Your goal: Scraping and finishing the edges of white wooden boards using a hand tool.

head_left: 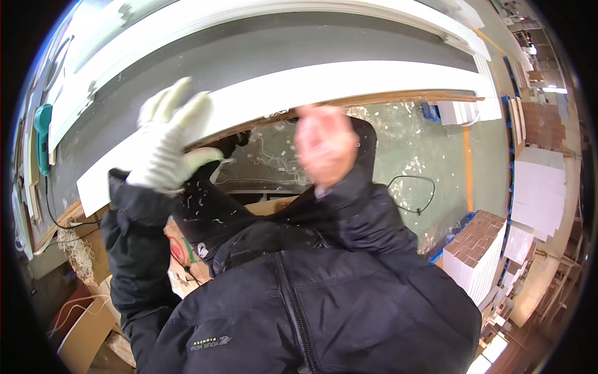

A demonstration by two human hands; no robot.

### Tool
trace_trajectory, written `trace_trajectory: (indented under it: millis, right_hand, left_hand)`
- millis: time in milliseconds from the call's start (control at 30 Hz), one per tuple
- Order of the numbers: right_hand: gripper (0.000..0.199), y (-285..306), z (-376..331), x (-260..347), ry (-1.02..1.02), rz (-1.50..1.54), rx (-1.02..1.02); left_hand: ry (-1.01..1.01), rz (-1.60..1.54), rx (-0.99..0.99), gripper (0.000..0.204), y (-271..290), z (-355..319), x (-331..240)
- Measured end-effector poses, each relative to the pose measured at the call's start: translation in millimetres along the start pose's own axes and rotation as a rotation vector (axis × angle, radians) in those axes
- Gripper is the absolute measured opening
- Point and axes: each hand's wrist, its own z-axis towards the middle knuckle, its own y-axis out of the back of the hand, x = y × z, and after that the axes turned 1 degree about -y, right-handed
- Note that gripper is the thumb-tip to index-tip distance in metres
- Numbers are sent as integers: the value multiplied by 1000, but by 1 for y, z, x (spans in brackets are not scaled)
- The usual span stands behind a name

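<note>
Workshop bench: the gloved left hand (168, 140), fingers spread, rests against the long white-painted board (324, 87) lying across the far side; the bare right hand (325, 146) (blurred; fingers' state unclear) hovers near it, nothing gripped yet.

Cardboard is the main packaging here. A brown cardboard box (274, 204) shows as a thin tan edge just below centre, tucked between the person's raised arms. At about eight o'clock, beside the dark sleeve, a second cardboard piece (182, 252) carries a round red-and-green printed label (179, 251) — its markings are too small to make out. Lower still, near seven o'clock, a plain tan cardboard flap (84, 340) leans at the frame's edge. On the black jacket, at roughly six o'clock, sits a small pale logo patch (210, 342). No screens or signs are visible anywhere in the workshop.
</note>
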Motion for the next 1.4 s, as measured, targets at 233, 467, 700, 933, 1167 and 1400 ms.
trace_trajectory:
  millis: [233, 467, 700, 933, 1167, 1400]
  right_hand:
    - [49, -19, -13, -2, 101, -231, -33]
    - [44, -24, -7, 13, 173, -103, 21]
    - [48, -1, 5, -19, 88, -352, -57]
    - [53, -59, -15, 46, 196, 86, 186]
    - [53, -44, -5, 29, 161, -116, 51]
    - [47, -31, 22, 32, 228, 359, 572]
  left_hand:
    - [89, -134, 21, 63, -9, -14, 7]
    - [82, -46, 120, 84, 12, 3, -18]
    - [96, 70, 41, 76, 21, -67, 38]
    - [65, -58, -1, 79, -11, -28, 9]
    - [171, 81, 67, 85, 4, -60, 31]
    - [101, 87, 21, 78, -2, -53, 27]
